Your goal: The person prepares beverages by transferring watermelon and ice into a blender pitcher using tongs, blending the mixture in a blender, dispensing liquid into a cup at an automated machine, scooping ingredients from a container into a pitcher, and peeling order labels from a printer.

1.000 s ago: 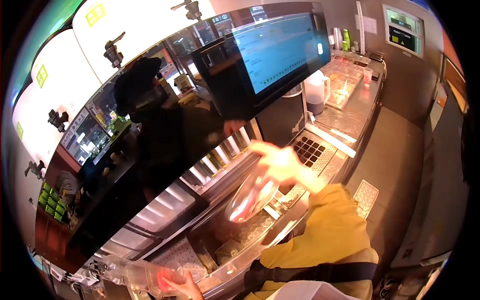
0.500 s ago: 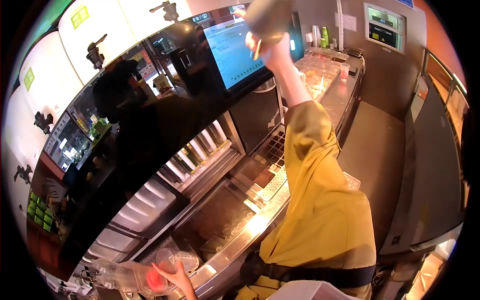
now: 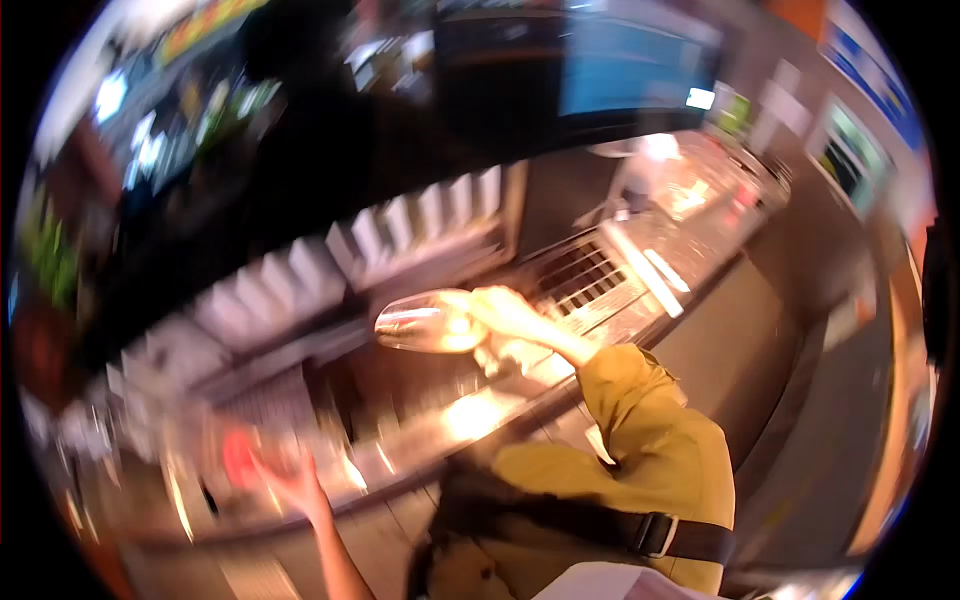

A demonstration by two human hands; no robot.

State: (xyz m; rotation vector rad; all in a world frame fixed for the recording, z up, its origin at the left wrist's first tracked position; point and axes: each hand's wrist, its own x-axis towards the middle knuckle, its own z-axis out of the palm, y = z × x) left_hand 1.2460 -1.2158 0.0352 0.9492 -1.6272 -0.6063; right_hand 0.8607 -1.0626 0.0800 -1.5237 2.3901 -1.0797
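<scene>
My right hand (image 3: 505,312) is closed on a shiny, rounded metal cup (image 3: 425,322), tipped on its side above the counter. Motion smears the cup, so its inside cannot be made out. Lower left, my left hand (image 3: 292,488) is blurred, its thumb and fingers seeming apart. Just beyond those fingers is a blurred red thing (image 3: 240,457) amid clear plastic. Whether the left hand grips any of it cannot be told.
A metal counter (image 3: 480,415) with sunken bins runs below my hands. White upright dispensers or dividers (image 3: 400,225) line its back. Right of the cup lies a dark grid rack (image 3: 580,275). A screen (image 3: 635,65) hangs above.
My right hand has come down from in front of the screen to just above the counter, with the metal cup now sideways. The view has swung, and my left hand stays beside the red thing.
</scene>
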